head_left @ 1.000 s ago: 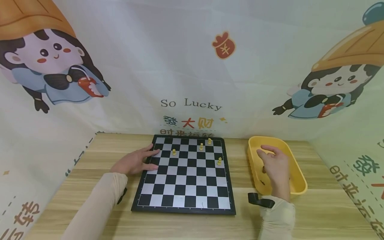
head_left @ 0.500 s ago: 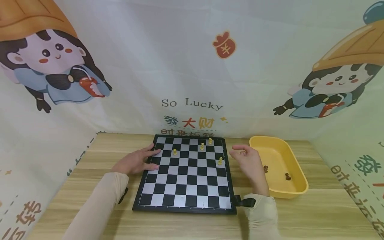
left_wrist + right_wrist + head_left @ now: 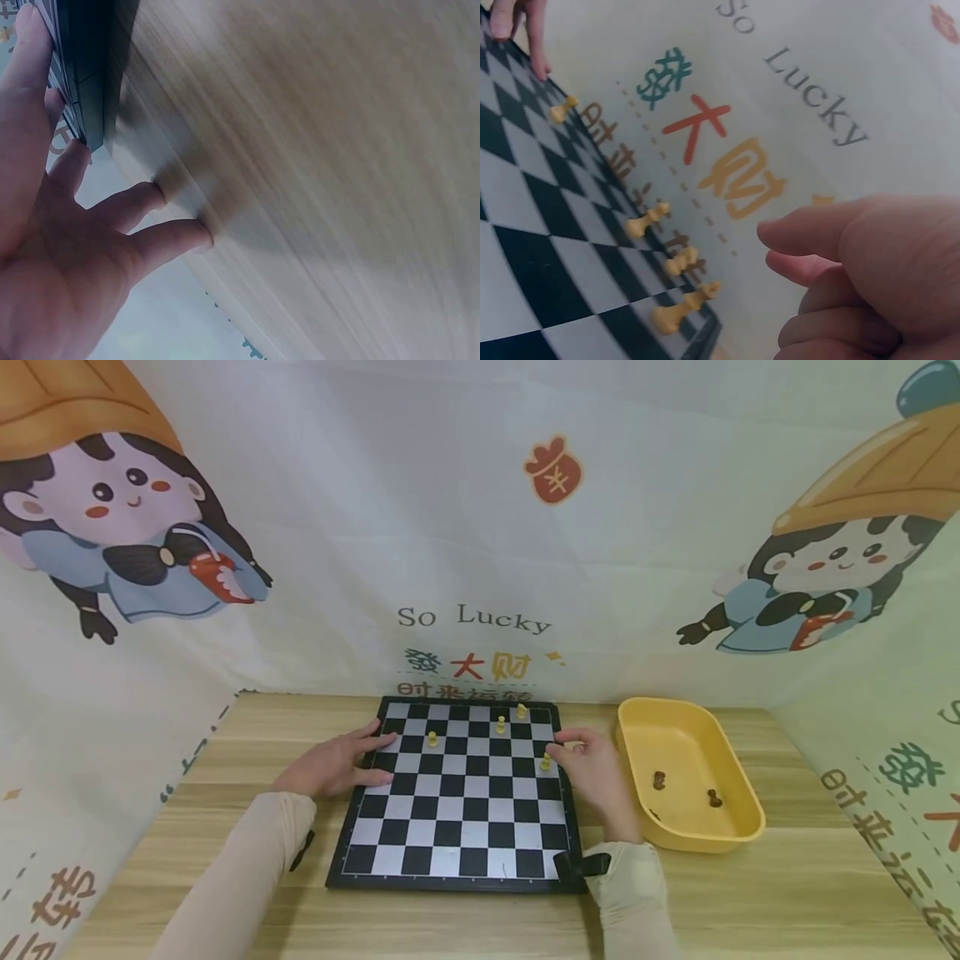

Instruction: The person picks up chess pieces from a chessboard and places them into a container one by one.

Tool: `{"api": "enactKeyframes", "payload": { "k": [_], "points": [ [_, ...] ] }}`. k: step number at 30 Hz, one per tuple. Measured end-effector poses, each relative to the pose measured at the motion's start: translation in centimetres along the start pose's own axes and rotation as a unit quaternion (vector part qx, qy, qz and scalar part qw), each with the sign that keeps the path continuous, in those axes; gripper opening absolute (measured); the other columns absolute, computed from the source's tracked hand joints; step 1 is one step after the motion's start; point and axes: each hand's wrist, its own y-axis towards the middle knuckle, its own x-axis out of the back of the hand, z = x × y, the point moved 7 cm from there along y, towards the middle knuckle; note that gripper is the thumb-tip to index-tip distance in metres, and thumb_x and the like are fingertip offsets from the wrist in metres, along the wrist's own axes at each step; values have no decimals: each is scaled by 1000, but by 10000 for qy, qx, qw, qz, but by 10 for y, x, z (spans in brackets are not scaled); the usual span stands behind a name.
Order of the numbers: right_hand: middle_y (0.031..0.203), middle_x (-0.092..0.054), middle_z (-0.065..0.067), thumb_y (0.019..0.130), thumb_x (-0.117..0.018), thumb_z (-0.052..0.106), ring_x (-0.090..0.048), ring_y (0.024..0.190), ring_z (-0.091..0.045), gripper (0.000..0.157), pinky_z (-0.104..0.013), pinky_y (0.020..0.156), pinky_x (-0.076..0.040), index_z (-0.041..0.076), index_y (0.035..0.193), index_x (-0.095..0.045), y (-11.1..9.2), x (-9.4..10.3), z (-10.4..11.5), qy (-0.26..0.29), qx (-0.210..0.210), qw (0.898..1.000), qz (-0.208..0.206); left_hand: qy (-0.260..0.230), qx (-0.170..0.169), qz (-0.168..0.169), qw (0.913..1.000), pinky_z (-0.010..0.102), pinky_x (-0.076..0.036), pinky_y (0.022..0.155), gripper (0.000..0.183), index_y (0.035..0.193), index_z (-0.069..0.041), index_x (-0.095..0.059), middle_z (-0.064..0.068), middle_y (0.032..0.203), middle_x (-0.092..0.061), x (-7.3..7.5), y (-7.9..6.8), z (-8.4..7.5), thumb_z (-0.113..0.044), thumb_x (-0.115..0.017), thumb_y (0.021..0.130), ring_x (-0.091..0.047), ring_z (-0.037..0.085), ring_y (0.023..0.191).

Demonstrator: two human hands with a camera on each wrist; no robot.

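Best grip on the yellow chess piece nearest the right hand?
I'd pinch the yellow chess piece at its narrow neck, right hand coming from the right: it stands upright, waisted above a wide base, near the right edge of the chessboard.

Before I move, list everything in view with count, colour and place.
chessboard: one, black and white, on the table
light chess pieces: four, pale yellow, chessboard's far half
tray: one, yellow, right of the chessboard
dark chess pieces: two, brown, in the tray
table: one, wood-toned, below everything
printed backdrop: count unclear, mostly white, around the table
sleeves: two, beige, on the arms
wrist straps: two, black, at the cuffs
left hand: one, bare, on the chessboard's left edge
right hand: one, bare, over its right edge
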Motion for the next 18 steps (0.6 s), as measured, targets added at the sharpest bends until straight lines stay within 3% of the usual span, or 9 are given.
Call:
{"api": "enactKeyframes", "payload": {
  "k": [12,16,18],
  "points": [
    [62,-40,4,93,-71,19,-40,58,-13,33,-25,52,-32,0,120,-70,5,-13,-13,-58,-207,9997,-126,-62,-15,-44,10000,62,-31,122,82,159,-28,-38,11,173,-17,0,-1,2,-60,-67,89,-25,46,155],
    [71,-51,-3,92,-70,17,-47,68,-17,33,-27,59,-38,-1,119,-70,7,-18,-19,-98,-313,9994,-132,-89,5,-23,10000,62,-31,122,83,159,-28,-37,10,173,-16,0,-1,2,-61,-67,89,-24,46,155],
    [84,-63,-11,91,-70,17,-54,79,-21,33,-30,68,-45,-2,118,-70,8,-20,-23,-63,-408,9990,-147,-96,18,-28,9999,61,-31,122,83,159,-29,-37,10,173,-16,0,-1,2,-61,-68,89,-24,45,155]
  ]
}}
